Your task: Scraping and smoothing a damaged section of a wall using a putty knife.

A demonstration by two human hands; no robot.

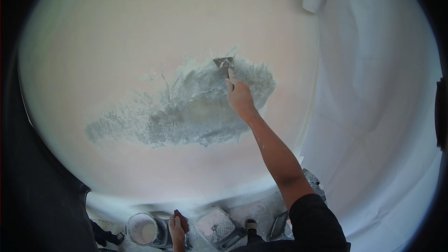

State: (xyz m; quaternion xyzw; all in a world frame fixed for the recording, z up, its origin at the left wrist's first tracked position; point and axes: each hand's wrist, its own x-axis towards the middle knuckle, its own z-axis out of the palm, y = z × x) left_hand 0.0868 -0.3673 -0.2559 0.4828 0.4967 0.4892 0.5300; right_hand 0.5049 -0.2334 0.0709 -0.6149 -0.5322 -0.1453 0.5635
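Note:
My right hand (239,92) grips a putty knife (223,63) whose blade is at the upper edge of a rough grey patch (186,116) on a pale pink wall (130,28). Pale smears and streaks surround the patch. Low at the bottom of the view, my left hand (176,228) is closed on a brown flat tool (181,219), just right of a round bucket (142,228) with pale contents.
White sheeting (373,88) covers the right side, with a loose fold at the top. A spattered stool (217,226) and other spattered items stand along the floor below. A person's dark-trousered leg and shoe (112,235) show at lower left.

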